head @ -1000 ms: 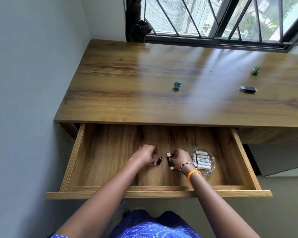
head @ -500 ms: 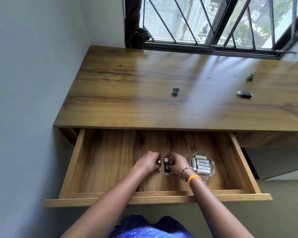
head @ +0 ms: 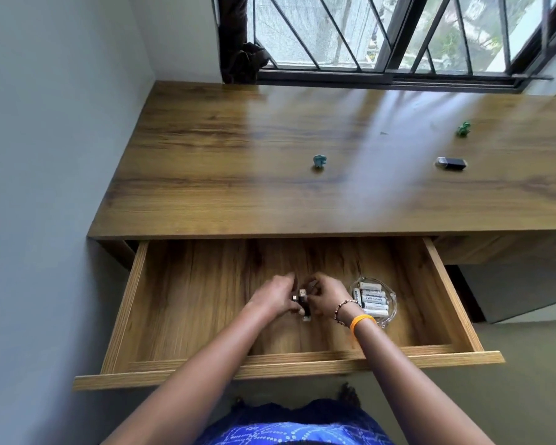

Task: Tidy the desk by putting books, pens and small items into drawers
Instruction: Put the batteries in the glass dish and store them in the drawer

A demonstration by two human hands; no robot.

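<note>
Both my hands are inside the open wooden drawer under the desk. My left hand and my right hand meet over small black USB sticks lying on the drawer floor. Each hand's fingers pinch at one of the sticks; the exact grip is partly hidden. A clear glass dish holding several white batteries sits just right of my right hand. On the desktop lie a blue-green figurine, a black USB stick and a green figurine.
A grey wall runs along the left of the desk. A barred window stands behind the desk, with a dark curtain bunched at its left corner. The drawer front juts toward my body.
My hands have drawn closer together, bringing the small sticks side by side in the drawer's middle. The camera has tilted a little; the desk items have not moved.
</note>
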